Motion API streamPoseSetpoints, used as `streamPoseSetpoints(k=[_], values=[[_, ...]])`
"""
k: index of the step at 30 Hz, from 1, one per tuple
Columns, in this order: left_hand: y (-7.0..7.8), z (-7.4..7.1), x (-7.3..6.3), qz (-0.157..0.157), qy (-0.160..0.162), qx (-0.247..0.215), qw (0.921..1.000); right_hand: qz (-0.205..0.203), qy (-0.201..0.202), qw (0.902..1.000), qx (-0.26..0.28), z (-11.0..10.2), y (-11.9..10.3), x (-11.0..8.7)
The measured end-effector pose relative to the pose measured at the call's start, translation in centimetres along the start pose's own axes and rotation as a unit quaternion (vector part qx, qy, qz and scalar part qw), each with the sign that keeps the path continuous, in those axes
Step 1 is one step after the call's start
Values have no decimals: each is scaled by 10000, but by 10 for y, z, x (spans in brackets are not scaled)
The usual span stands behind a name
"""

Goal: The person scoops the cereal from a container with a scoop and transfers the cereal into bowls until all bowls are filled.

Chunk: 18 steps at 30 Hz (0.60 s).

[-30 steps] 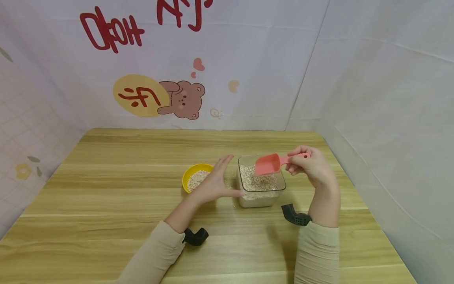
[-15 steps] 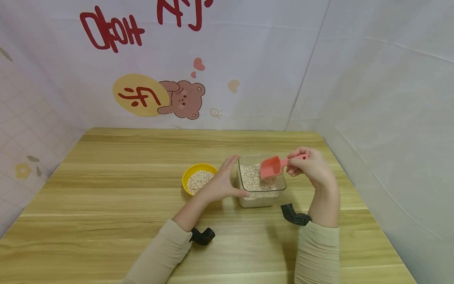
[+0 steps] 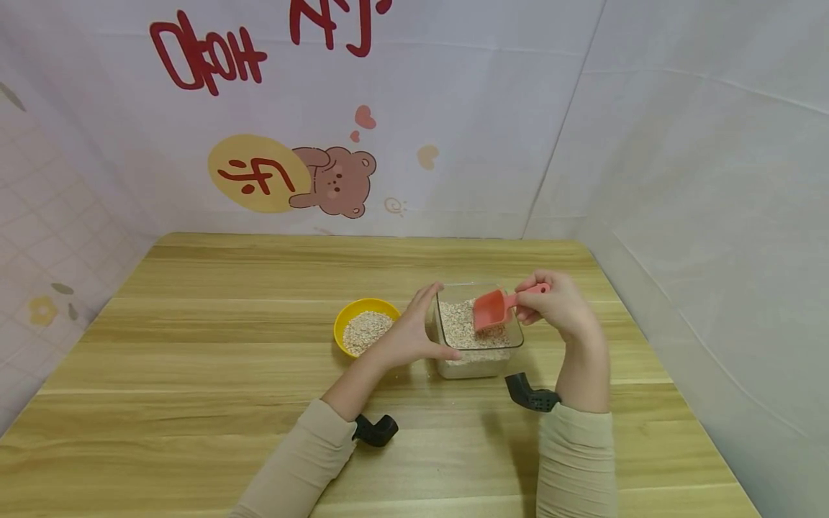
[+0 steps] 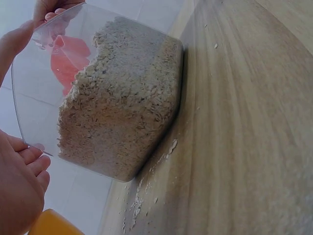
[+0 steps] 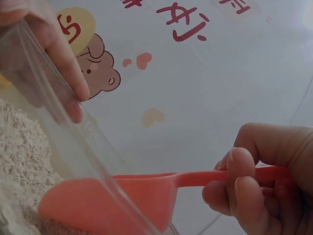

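A clear square container (image 3: 476,363) of oat flakes stands on the table. My left hand (image 3: 409,337) holds it by the left side, thumb at the front rim and fingers toward the back; in the left wrist view the fingertips (image 4: 36,164) touch the rim. With my right hand (image 3: 558,306) I pinch the handle of a pink scoop (image 3: 490,311), which slants down into the container. The scoop's lip meets the oats (image 5: 22,147) in the right wrist view. Just left of my left hand sits a yellow bowl (image 3: 343,320) with oats in it, partly covered by that hand.
Loose flakes (image 4: 137,205) lie on the wooden table (image 3: 214,360) beside the container. A black wrist camera mount (image 3: 376,430) juts from the left wrist, another mount (image 3: 531,394) from the right. A printed white curtain (image 3: 479,108) rises behind the table, and plain white cloth hangs at the right.
My left hand has moved right, from beside the container onto its rim. The scoop has shifted slightly right and lowered into the oats, and my right hand has come a little left.
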<state>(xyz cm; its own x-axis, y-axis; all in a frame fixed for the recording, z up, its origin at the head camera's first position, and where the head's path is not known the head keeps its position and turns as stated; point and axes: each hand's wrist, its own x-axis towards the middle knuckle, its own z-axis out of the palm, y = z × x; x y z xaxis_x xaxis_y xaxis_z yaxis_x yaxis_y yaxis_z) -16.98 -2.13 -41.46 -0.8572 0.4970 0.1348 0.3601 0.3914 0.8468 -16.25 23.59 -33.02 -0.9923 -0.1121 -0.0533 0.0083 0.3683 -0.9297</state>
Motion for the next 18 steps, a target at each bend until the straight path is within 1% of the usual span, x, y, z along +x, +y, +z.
streamPoseSetpoints(k=[11,18], values=[[-1,0,0,31,2,-105,9999,36,-201,9998,-26,2,12,11],[0,1,1,14,-1,-115,9999,39,-390,9992,-70,12,14,17]])
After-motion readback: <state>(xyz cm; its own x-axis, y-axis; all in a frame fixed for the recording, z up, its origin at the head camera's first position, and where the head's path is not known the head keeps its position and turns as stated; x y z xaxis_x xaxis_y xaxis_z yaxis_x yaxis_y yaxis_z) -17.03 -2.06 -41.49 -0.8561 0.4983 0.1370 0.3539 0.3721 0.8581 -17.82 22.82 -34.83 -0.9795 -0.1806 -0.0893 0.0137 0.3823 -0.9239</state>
